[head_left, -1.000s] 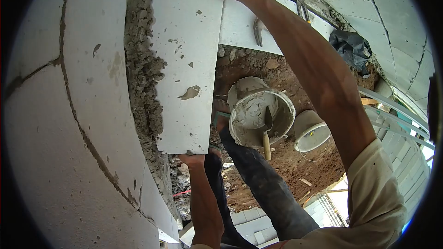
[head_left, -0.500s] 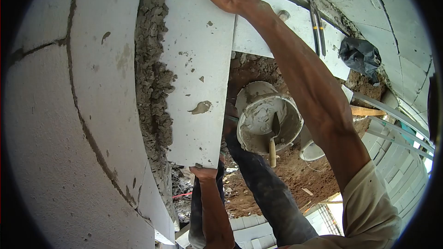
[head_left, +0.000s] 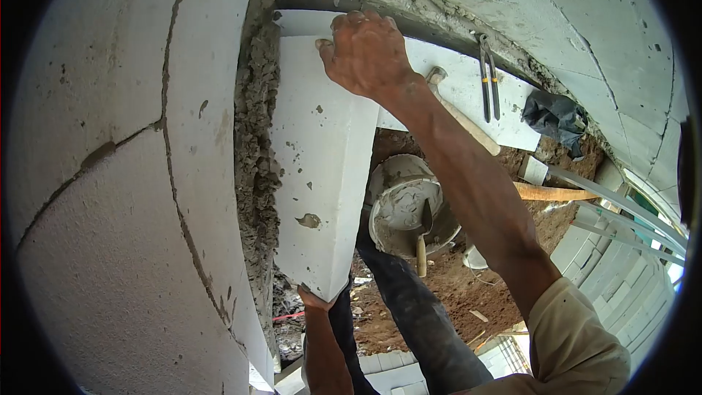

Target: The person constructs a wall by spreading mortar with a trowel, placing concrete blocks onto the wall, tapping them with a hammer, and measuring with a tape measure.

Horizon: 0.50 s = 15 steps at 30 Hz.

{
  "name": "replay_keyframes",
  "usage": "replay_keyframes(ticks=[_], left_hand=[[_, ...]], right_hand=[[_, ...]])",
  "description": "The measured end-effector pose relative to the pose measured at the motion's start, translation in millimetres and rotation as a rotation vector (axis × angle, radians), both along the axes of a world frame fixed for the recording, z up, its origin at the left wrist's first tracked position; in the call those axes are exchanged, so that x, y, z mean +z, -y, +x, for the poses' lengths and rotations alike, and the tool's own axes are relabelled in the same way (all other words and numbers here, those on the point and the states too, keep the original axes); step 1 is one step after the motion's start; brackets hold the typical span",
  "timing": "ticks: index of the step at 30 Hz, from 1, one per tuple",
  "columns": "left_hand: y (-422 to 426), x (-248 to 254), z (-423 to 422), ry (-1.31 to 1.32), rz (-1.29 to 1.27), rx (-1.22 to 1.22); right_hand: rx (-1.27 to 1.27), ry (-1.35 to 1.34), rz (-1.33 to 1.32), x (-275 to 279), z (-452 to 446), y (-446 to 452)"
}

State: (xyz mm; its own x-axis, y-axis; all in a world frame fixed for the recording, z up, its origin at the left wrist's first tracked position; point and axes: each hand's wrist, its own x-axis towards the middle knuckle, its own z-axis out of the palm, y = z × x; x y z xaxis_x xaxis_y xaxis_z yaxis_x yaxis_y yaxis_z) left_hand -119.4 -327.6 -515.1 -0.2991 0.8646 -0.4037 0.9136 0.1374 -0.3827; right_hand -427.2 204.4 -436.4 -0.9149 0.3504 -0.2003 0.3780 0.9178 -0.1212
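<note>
A long white lightweight concrete block (head_left: 311, 168), spotted with grey mortar, is held between my two hands. My right hand (head_left: 369, 55) is closed over its far end, fingers curled over the edge. At the near end, my left hand (head_left: 316, 300) grips the lower corner from beneath. The block is tilted, so a second long face shows along its right side. A rough strip of wet mortar (head_left: 256, 139) runs along its left, against the block wall (head_left: 205, 66). Whether the block touches this mortar, I cannot tell.
Right of the block stands a mortar bucket (head_left: 380, 238) with a trowel (head_left: 422, 249) in it. A hammer (head_left: 468, 123), pincers (head_left: 488, 84) and black plastic (head_left: 553, 117) lie on or beside white blocks. Metal bars (head_left: 607, 205) and a wooden piece (head_left: 552, 192) extend at the right.
The block has tilted, bringing its right-hand long face into view. Both hands keep hold of it at its ends. The camera view has shifted, and more of the hammer shows.
</note>
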Motion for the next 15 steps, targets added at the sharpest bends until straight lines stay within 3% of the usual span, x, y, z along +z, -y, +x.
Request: replay_keyframes(ticks=[1,5,6,8,9,12,15], left_hand=[[10,10,-10,-0.406,-0.192,-0.519],[-3,44,-12,-1.344,-0.533,-1.804],[-5,54,-13,-1.340,-0.535,-1.808],[-14,71,-21,-1.235,-0.631,-2.008],[-18,72,-24,-1.100,-0.638,-1.974],[-18,90,-54,-1.059,-0.697,-2.018],[-17,110,-80,-1.033,-0.770,-2.293]], right_hand=[[0.011,0.011,-0.032,16,-6,5],[0.030,0.165,-0.119,30,-50,19],[0.029,0.165,-0.124,22,-54,22],[-0.098,-0.094,-0.190,5,-52,33],[-0.096,-0.084,-0.195,2,-52,36],[-0.166,-0.107,-0.324,10,-53,54],[-0.139,-0.009,-0.243,5,-77,72]])
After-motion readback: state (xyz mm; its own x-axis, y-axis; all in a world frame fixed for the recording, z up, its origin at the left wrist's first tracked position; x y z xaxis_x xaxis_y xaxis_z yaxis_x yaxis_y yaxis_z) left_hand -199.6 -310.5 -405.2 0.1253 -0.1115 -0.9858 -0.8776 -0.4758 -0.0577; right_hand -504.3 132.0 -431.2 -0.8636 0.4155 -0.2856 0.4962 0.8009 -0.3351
